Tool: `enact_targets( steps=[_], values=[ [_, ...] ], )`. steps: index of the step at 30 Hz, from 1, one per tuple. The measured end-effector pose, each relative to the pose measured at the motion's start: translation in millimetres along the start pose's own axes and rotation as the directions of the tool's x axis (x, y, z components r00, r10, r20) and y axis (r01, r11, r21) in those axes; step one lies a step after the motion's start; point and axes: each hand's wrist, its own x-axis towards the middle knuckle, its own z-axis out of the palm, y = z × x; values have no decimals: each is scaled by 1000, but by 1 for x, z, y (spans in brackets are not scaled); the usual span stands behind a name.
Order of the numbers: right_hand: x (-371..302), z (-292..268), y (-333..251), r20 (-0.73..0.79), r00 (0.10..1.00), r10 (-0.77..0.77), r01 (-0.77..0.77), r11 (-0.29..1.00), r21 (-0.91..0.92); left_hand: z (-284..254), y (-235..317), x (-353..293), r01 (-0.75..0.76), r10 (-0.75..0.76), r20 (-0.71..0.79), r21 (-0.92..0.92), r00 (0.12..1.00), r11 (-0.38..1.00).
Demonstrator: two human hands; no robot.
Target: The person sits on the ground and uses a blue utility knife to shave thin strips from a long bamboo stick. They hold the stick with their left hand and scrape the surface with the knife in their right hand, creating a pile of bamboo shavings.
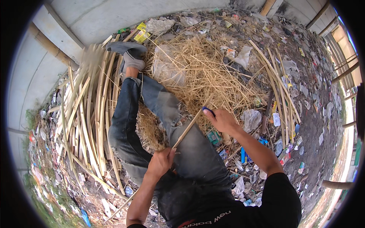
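A long, pale bamboo strip (189, 127) slants across my lap, its far end over the straw and its near end running down past my left forearm. My left hand (161, 161) is closed around it, with the thumb along the strip. Close to the far end, my right hand (221, 121) is closed at the strip's right side. Something small and dark blue (208, 110) shows at its fingertips; whether it is a tool handle or a wrapping I cannot tell. The strip rests over my outstretched legs in torn jeans (186, 146).
A large pile of bamboo strips (100, 117) lies left of my legs, with a smaller bundle (279, 91) at the right. Fine straw-like shavings (205, 68) heap beyond my knees. A dark long blade-like object (267, 112) lies beside the right bundle. Litter covers the ground; a pale wall (110, 19) stands behind.
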Motion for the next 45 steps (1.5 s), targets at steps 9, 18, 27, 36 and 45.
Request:
enact_targets(
  steps=[9,18,27,36,45],
  values=[
    [34,-27,78,-266,919,291,-229,943,241,-3,-4,-4,-39,39,2,48,999,998],
    [-38,25,-2,-116,979,-165,161,986,-44,1,3,-10,-40,51,-36,263,998,964],
    [-43,32,-9,-64,988,-142,140,990,-35,8,11,-11,-40,67,-87,282,994,959],
    [-36,26,4,-78,995,-68,67,998,-15,16,7,-12,-60,97,-80,384,992,921],
    [-6,-14,70,-205,924,324,-285,938,200,15,0,-18,-125,195,-101,473,975,872]
  ],
)
